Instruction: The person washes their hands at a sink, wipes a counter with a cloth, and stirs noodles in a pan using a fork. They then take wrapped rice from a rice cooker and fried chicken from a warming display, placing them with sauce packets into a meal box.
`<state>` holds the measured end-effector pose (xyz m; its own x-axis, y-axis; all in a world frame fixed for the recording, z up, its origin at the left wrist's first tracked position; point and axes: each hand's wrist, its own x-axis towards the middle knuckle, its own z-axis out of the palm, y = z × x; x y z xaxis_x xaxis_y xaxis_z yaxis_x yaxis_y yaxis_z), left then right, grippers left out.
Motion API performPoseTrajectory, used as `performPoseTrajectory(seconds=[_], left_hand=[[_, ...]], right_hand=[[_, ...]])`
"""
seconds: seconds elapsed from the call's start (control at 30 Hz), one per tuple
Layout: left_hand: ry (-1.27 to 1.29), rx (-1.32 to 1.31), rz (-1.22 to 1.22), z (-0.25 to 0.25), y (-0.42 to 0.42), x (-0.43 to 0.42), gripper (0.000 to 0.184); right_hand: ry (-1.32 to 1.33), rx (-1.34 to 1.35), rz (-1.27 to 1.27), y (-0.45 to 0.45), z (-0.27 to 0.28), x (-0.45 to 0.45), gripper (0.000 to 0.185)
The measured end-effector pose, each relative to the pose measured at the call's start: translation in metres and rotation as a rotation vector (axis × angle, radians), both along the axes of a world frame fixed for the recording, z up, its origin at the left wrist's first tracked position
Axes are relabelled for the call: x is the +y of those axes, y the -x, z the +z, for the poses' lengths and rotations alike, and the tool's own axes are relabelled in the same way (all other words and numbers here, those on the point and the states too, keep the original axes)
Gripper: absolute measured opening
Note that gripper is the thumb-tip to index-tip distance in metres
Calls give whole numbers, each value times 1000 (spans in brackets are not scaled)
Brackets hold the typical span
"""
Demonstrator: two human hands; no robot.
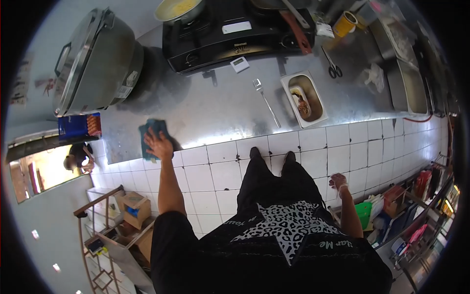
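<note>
My left hand (159,146) lies flat with fingers spread on a dark green cloth (147,128), at the near left edge of the steel counter (205,112). My right hand (338,182) hangs low at my right side, over the tiled floor and away from the counter. Its fingers are loosely bent, and something thin and clear, like a plastic glove, shows around it. I see nothing held in it. A fork (266,104) rests on the counter beside a steel pan (320,112) with a small dish of brown food (302,103) inside.
A large lidded pot (103,63) stands at the left. Behind are a black gas stove (235,49), a pan of yellow food (169,11) and a white timer (239,64). Scissors (334,68) lie farther right. Shelves with boxes flank me. Another person (78,157) is at the far left.
</note>
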<state>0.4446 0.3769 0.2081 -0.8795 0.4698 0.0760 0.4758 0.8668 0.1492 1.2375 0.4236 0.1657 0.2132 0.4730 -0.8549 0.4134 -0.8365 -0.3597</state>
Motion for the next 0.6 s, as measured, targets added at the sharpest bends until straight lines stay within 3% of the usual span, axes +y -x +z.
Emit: performPoseTrajectory(seconds=[0.07, 0.17, 0.27, 0.33, 0.37, 0.43, 0.47, 0.53, 0.57, 0.6], left_hand=[[-56, -55, 307, 5, -8, 11, 65], [-161, 113, 803, -32, -42, 51, 72], [-471, 3, 810, -50, -89, 57, 78], [-778, -278, 822, -30, -173, 75, 76], [-838, -370, 821, -34, -204, 79, 61], [-812, -656, 733, -28, -267, 76, 52], [-1069, -770, 665, -40, -298, 73, 51], [-1149, -1172, 617, -23, -356, 67, 52], [-1031, -1336, 588, 12, -392, 71, 52], [-897, -1454, 566, 16, -416, 69, 51]], right_hand=[[-7, 5, -80, -20, -3, -14, 16], [39, 0, -158, -59, -22, -45, 16], [93, 23, -207, -95, -58, -59, 14], [128, 55, -252, -107, -70, -64, 13], [135, 84, -259, -112, -74, -62, 15], [97, 93, -224, -118, -78, -54, 16], [70, 96, -209, -119, -77, -45, 17], [2, 142, -234, -126, -70, -32, 18], [-26, 150, -255, -129, -69, -26, 18], [-52, 156, -277, -137, -67, -23, 18]])
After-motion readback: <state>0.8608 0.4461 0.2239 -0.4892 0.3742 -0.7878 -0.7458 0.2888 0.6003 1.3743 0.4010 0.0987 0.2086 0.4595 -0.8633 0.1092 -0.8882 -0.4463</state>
